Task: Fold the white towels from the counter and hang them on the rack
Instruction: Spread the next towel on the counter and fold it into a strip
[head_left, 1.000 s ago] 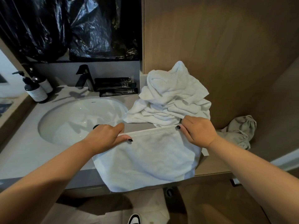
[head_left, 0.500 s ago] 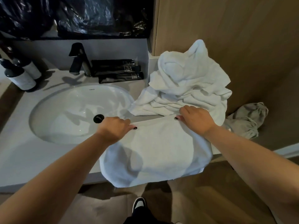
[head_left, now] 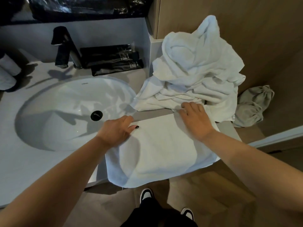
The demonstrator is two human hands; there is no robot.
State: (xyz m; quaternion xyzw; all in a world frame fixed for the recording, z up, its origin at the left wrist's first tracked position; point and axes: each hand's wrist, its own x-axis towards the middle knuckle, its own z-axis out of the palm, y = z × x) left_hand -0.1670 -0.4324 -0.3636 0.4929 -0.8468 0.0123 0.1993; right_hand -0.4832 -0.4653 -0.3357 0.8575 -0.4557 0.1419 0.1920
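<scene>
My left hand and right hand, fingers flat and released, press the folded towel against the counter so its overhang won't slip.

One camera on head, looking forward and down, close above counter. Sink at left, wall at right, floor and shoes at bottom.

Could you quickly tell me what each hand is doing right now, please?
Left hand: open, fingers resting on the far left corner of the flat towel.
Right hand: open, lying flat on the towel's far right corner.
</scene>
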